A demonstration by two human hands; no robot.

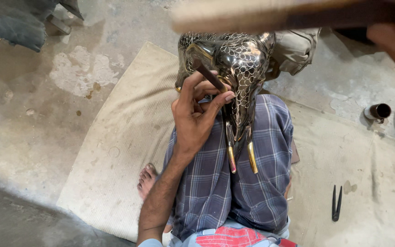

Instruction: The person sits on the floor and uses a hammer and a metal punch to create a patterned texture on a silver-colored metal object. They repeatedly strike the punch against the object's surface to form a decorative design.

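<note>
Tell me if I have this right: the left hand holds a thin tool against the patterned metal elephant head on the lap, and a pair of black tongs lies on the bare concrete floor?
Nearly. In the head view the left hand does press the thin tool against the metal elephant head, but the black tongs lie on the beige cloth mat, not on the bare concrete floor.

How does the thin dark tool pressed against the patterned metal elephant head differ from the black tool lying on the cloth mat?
The thin dark chisel-like rod is a single straight shaft; the black two-legged pincer tool splits into two prongs. The rod is pinched in the left hand and angled against the shiny patterned metal elephant head; the pincer tool lies flat and untouched on the beige cloth mat. Both are slim, dark hand tools.
</note>
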